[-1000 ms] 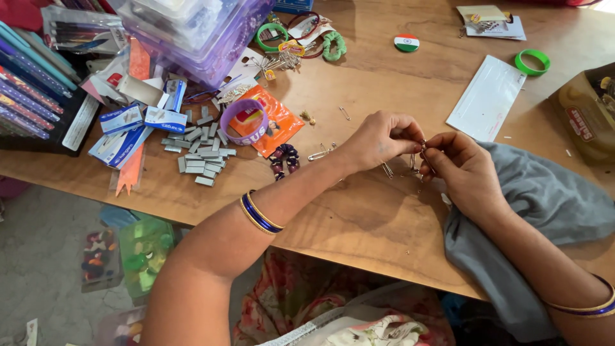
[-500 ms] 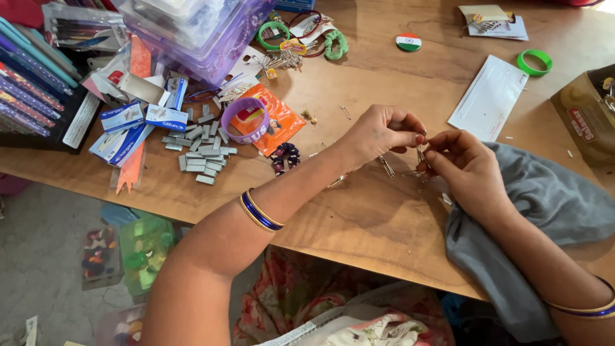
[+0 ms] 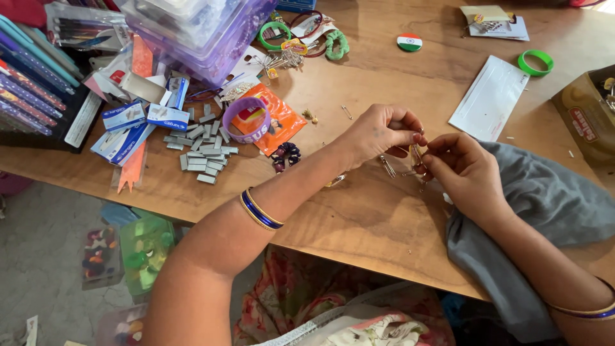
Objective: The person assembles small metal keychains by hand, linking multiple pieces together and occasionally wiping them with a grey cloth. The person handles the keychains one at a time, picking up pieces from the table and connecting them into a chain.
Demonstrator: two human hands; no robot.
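Observation:
My left hand (image 3: 378,132) and my right hand (image 3: 466,172) meet above the wooden table (image 3: 359,211), fingertips pinched together on small metal safety pins (image 3: 416,159). A few pins hang linked below the fingers, one (image 3: 387,166) dangling to the left. A grey cloth (image 3: 544,211) lies under my right wrist and drapes over the table's near edge. Blue and gold bangles (image 3: 259,208) ring my left forearm. What exactly the fingertips pinch is partly hidden by the fingers.
Several staple strips (image 3: 204,152) and small blue boxes (image 3: 144,118) lie at left beside a purple wristband (image 3: 246,118) on an orange packet. A clear purple storage box (image 3: 198,32) stands at the back. A white envelope (image 3: 490,96), green rings (image 3: 535,62), a round badge (image 3: 409,42) and a gold tin (image 3: 586,115) lie right.
Both hands have stayed together over the table, lifting slightly, with the fingers working the pins. The view has shifted a little; nothing else on the table moved.

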